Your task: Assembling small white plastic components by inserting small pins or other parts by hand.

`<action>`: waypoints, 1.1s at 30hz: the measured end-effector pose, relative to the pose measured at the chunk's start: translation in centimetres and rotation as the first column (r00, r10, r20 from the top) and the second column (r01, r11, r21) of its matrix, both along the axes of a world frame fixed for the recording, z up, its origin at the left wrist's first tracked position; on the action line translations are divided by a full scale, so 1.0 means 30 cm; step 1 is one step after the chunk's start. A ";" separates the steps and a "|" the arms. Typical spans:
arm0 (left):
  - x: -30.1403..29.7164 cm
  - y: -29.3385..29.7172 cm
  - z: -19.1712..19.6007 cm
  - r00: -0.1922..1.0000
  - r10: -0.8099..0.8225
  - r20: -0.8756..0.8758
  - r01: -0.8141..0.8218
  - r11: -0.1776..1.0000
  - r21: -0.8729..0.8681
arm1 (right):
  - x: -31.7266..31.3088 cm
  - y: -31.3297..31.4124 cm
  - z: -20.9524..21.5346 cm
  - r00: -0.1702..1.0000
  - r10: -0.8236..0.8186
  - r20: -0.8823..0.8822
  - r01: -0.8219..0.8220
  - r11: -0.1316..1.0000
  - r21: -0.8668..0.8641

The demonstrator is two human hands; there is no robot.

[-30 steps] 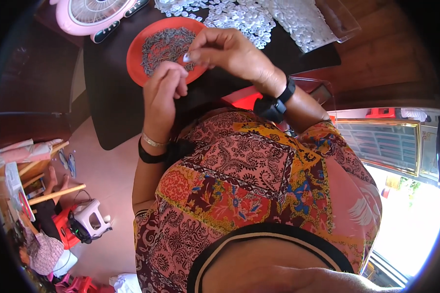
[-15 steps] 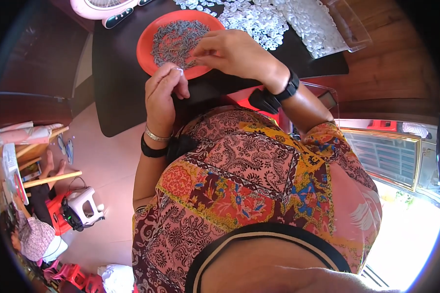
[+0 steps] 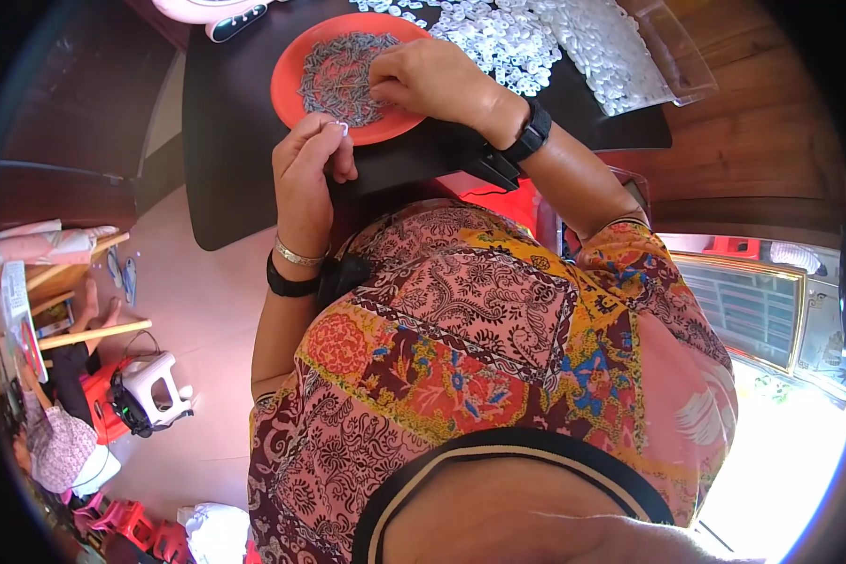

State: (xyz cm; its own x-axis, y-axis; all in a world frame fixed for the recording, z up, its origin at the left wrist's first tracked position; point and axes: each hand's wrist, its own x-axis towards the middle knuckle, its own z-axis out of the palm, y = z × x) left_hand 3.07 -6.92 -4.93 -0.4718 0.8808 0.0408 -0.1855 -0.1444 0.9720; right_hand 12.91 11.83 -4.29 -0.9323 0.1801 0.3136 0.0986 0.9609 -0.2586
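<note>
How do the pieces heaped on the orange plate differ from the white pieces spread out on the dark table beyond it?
The pieces on the orange plate are grey, thin and metallic-looking, while the white pieces look like flat plastic shapes. The grey pieces are gathered on the plate; the white pieces lie loose on the dark table. The right hand rests on the grey pieces, and no hand touches the white ones. Both are heaps of many small parts.

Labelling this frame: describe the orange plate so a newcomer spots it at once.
Start at the dark table along the top of the view. The orange plate sits near its left end, under the right hand. It is the only round, bright orange dish, heaped with small grey metal pieces, unlike the loose white parts beside it.
</note>
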 end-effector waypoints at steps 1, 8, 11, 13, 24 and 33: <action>0.001 0.003 0.000 1.000 -0.002 -0.011 0.002 1.000 -0.011 | 0.001 -0.002 0.001 1.000 -0.001 0.000 0.001 1.000 0.001; 0.006 0.010 0.001 1.000 0.003 -0.007 -0.003 1.000 0.028 | 0.012 0.003 -0.004 0.998 -0.034 -0.052 0.030 0.998 -0.063; 0.003 0.011 0.003 1.000 -0.001 -0.015 0.001 1.000 0.021 | 0.009 0.002 -0.001 0.994 -0.040 -0.100 0.026 0.991 -0.133; 0.006 0.009 0.004 1.000 0.000 -0.022 0.000 1.000 0.016 | 0.011 -0.007 0.006 0.994 -0.066 -0.082 0.050 0.980 -0.191; 0.003 0.011 0.019 0.999 0.007 -0.054 -0.006 1.000 0.016 | 0.000 -0.013 -0.004 0.978 -0.122 -0.171 0.100 0.986 -0.130; 0.006 0.007 0.030 0.997 0.009 -0.076 -0.008 1.000 0.017 | 0.008 -0.028 0.038 0.978 -0.148 -0.150 0.101 0.953 -0.285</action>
